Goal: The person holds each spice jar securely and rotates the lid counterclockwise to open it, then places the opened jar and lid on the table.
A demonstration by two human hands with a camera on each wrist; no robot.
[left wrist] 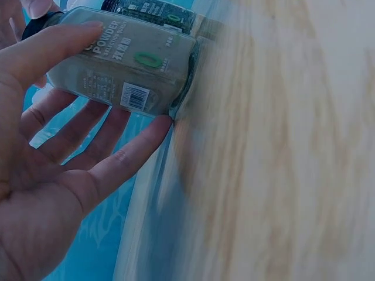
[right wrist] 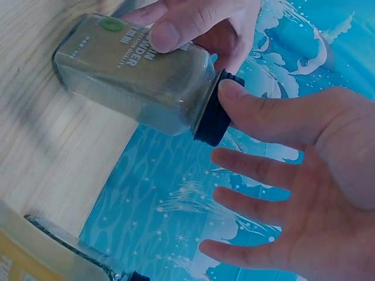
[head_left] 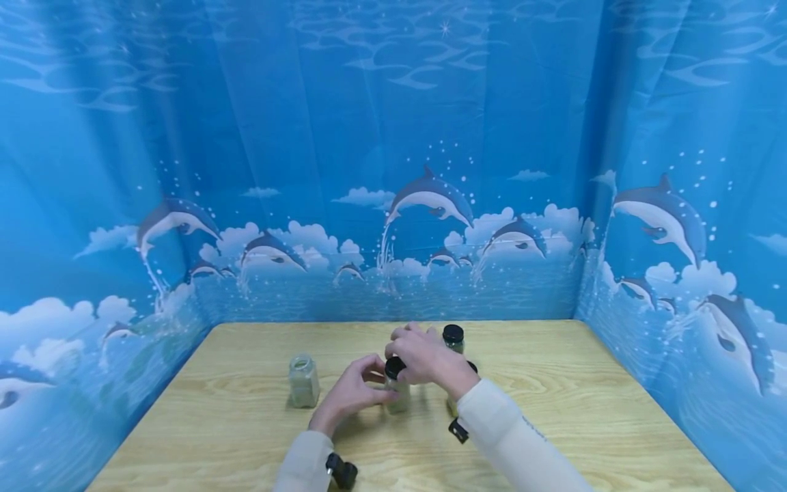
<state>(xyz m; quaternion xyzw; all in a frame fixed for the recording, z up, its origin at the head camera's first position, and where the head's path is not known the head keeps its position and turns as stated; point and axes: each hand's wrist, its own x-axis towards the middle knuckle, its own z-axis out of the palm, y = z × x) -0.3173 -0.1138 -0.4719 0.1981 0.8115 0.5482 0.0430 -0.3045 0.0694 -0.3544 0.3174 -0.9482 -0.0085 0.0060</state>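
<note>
A square glass spice jar (head_left: 398,398) of grey-brown powder, its label reading "POWDER", stands upright on the table. My left hand (head_left: 352,393) grips its body, the thumb on the printed face in the left wrist view and the fingers behind and at the base. On top of the jar is a black lid (right wrist: 212,117). My right hand (head_left: 427,357) pinches this lid, with the thumb on its edge and three fingers spread away from it; the index finger is mostly hidden in the right wrist view.
A glass jar (head_left: 304,384) without a black lid stands left on the wooden table (head_left: 553,396). Behind the right hand is a black-lidded jar (head_left: 453,335). A yellow jar (right wrist: 26,252) stands partly hidden under the right forearm. A dolphin-print curtain (head_left: 393,137) surrounds the table.
</note>
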